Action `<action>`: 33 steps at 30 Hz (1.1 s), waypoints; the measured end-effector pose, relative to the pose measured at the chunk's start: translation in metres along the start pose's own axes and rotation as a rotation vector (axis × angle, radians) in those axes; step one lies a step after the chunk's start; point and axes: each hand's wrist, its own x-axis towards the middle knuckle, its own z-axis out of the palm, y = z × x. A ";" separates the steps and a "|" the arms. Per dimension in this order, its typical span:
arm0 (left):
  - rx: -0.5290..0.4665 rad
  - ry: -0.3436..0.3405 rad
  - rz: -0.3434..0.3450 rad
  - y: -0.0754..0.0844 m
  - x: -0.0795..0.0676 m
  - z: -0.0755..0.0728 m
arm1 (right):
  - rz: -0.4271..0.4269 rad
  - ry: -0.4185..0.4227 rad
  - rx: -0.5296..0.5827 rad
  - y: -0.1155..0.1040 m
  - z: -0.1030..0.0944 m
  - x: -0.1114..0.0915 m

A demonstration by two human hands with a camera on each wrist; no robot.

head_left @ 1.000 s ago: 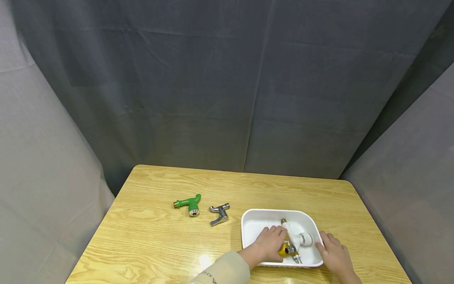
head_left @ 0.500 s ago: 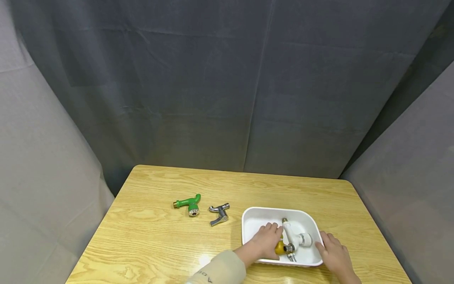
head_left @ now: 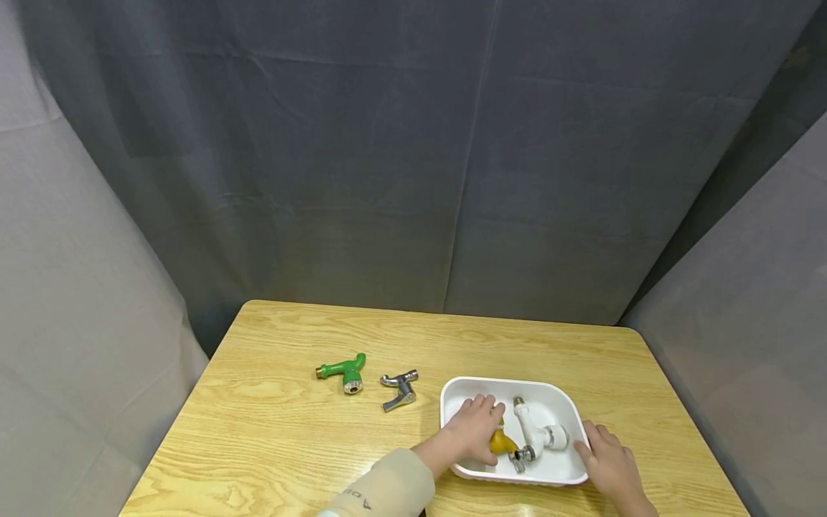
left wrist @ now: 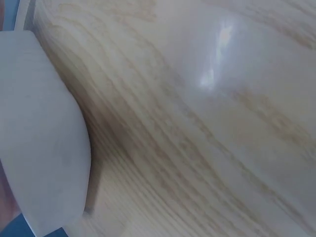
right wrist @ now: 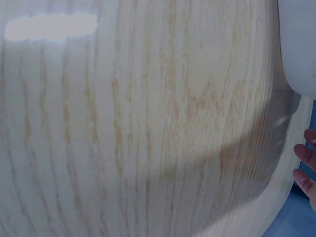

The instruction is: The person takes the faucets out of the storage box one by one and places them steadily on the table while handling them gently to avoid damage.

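My left hand [head_left: 470, 432] reaches into a white plastic basin [head_left: 497, 381] and grips a yellow tap [head_left: 501, 442]. Part of this tap lies hidden under the fingers. To its right in the basin is a white tap [head_left: 538, 434] with a brass threaded end. A small chrome piece [head_left: 519, 463] shows close to the yellow tap; what it belongs to is unclear. My right hand [head_left: 610, 463] rests at the basin's right side, thumb at the rim. In the right wrist view its fingertips [right wrist: 305, 154] are spread near the basin's outer wall [right wrist: 301, 44].
A green tap [head_left: 345, 372] and a chrome tap [head_left: 400, 390] lie on the wooden table [head_left: 291, 445], left of the basin. Dark cloth [head_left: 362, 179] hangs behind the table, with lighter cloth at both sides.
My left hand has shifted left inside the basin, and the yellow tap has come with it, away from the white tap. The right hand stays at the rim.
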 end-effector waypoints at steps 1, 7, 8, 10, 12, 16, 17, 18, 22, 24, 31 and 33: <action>-0.001 0.000 -0.001 -0.001 0.000 0.000 | 0.001 -0.002 -0.001 0.000 0.000 0.000; 0.005 0.004 0.004 -0.008 -0.001 -0.004 | 0.008 -0.016 0.001 0.000 0.000 0.000; 0.007 0.005 0.002 -0.009 -0.001 -0.005 | 0.009 -0.017 0.002 0.000 0.000 0.000; 0.017 0.008 -0.003 -0.010 -0.002 -0.007 | 0.009 -0.018 0.002 0.000 0.000 0.000; 0.022 0.012 -0.006 -0.012 -0.003 -0.010 | 0.007 -0.011 0.004 0.000 0.000 0.000; 0.026 0.012 -0.013 -0.016 -0.004 -0.015 | 0.002 -0.002 0.006 0.000 0.000 0.000; 0.024 0.008 -0.015 -0.018 -0.005 -0.016 | 0.003 -0.005 0.008 0.000 0.000 0.000; 0.027 0.005 -0.019 -0.019 -0.005 -0.017 | 0.003 -0.005 0.008 0.000 0.000 0.000; 0.041 0.003 -0.030 -0.024 -0.006 -0.017 | 0.003 -0.004 0.007 0.000 0.000 0.000; 0.041 0.010 -0.032 -0.026 -0.007 -0.017 | 0.001 0.002 0.005 0.000 0.001 0.000; -0.011 0.047 -0.034 -0.031 -0.010 -0.025 | 0.003 -0.006 0.000 0.000 0.000 0.001; -0.025 0.056 -0.037 -0.033 -0.011 -0.028 | 0.005 -0.006 0.000 0.001 0.000 0.000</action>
